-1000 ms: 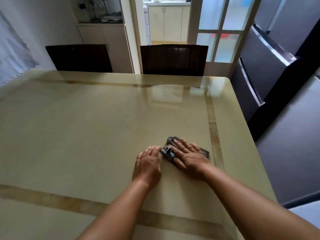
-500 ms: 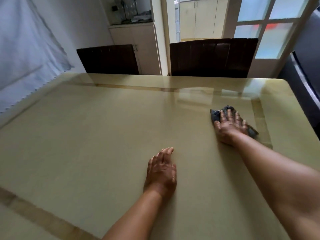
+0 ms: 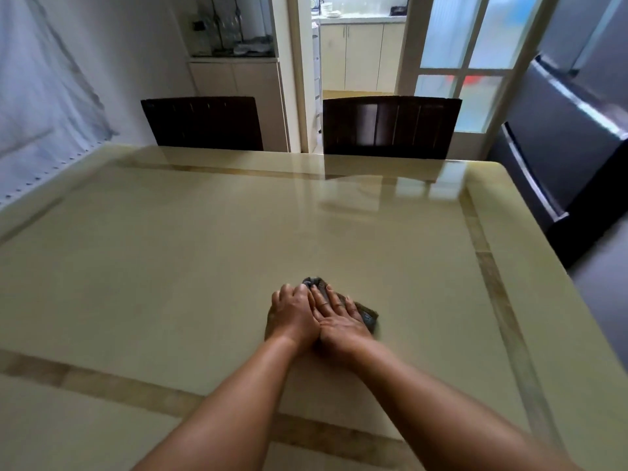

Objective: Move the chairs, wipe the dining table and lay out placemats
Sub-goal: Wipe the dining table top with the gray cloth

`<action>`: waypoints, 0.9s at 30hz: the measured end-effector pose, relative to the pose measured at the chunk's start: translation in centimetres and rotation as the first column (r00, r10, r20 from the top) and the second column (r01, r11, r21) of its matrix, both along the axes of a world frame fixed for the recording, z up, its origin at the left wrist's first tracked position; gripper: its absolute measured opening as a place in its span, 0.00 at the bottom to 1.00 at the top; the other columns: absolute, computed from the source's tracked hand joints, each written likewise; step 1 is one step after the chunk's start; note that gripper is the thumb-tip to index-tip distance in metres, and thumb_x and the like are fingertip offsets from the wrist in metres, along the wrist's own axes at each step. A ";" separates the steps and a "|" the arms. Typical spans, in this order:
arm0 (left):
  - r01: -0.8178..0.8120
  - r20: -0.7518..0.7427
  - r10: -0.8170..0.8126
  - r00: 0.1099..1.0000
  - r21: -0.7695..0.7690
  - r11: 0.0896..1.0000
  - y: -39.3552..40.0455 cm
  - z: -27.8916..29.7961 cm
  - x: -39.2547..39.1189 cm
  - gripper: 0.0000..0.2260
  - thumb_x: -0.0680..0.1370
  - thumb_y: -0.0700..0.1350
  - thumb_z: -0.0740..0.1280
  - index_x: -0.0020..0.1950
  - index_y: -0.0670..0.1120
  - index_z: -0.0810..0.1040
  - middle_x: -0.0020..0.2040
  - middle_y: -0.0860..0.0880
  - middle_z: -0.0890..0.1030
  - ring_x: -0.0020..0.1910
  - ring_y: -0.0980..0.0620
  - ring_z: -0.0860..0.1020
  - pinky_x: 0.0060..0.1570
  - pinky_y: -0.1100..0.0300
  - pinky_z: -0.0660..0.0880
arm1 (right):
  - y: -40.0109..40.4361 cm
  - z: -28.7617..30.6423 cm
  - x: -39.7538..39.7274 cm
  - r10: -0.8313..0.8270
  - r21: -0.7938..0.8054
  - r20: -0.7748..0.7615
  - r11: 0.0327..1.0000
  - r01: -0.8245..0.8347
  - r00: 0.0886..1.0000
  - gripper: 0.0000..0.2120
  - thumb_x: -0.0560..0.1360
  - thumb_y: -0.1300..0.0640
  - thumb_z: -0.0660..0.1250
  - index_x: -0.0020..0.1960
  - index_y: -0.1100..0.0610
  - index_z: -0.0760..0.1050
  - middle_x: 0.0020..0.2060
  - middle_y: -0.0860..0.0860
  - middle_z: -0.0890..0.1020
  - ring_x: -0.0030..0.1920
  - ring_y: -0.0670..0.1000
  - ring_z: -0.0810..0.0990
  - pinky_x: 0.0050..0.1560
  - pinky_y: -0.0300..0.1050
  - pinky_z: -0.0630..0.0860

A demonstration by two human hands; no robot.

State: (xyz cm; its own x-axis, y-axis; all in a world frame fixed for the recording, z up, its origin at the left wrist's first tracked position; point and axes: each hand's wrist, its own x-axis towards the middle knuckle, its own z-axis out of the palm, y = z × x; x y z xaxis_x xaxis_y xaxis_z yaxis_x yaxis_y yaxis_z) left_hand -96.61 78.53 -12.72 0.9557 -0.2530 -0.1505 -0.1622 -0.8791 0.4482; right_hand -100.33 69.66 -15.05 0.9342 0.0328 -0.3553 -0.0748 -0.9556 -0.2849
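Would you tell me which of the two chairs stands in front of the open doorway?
The right chair, its slatted back catching the light; the left chair stands before the cabinet.

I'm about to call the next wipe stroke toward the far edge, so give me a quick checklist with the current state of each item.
1. Cloth flat under the right hand: ok, palm and fingers press it down.
2. Left hand clear of the stroke: not ok, it sits against the right hand, touching the cloth's near corner.
3. Table path ahead free of objects: ok.
4. Both far chairs pulled away from the table: cannot tell, only their backs show above the edge.
5. Placemats out: not ok, none in view.
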 end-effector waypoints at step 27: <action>0.147 0.235 -0.106 0.966 -0.163 0.976 8.5 -3.9 10.7 0.24 0.75 0.39 0.56 0.72 0.51 0.61 0.69 0.49 0.67 0.68 0.48 0.64 0.65 0.69 0.46 | -7.6 0.4 19.9 -0.499 -0.073 0.139 0.856 0.512 0.855 0.26 0.80 0.42 0.44 0.76 0.42 0.42 0.76 0.44 0.39 0.76 0.52 0.38 0.72 0.58 0.40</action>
State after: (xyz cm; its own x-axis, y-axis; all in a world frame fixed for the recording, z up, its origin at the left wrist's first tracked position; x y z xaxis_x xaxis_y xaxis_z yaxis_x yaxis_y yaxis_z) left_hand -85.94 86.99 -16.61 0.9181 -0.3772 0.1219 -0.3810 -0.7544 0.5345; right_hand -80.41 62.11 -14.68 0.8452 -0.4858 -0.2230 -0.5292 -0.8190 -0.2217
